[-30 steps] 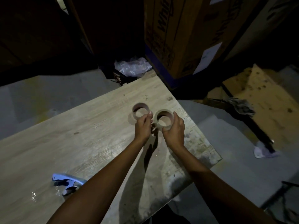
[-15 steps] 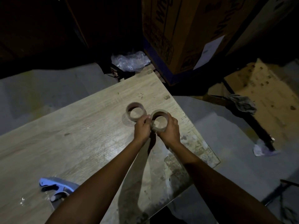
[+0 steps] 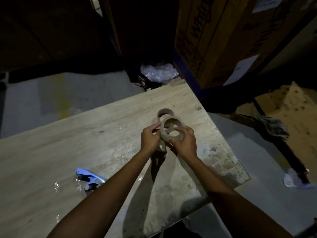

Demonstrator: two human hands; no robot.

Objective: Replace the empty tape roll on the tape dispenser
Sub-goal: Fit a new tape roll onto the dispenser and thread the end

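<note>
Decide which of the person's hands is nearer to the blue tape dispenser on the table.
Left. The left hand is up by the tape roll, on the tape dispenser's side; the right hand holds the roll further right.

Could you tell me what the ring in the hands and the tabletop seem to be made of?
The held ring looks like matte brown cardboard, thin-walled and hollow, though dim light leaves that open. The tabletop looks like pale wood or wood-grain laminate, with visible grain lines and a worn, stained corner.

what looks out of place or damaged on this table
The pale wooden tabletop is stained and worn near its right corner. The blue tape dispenser lies on its side, partly hidden by the left forearm. Both hands hold the brown tape roll normally.
</note>
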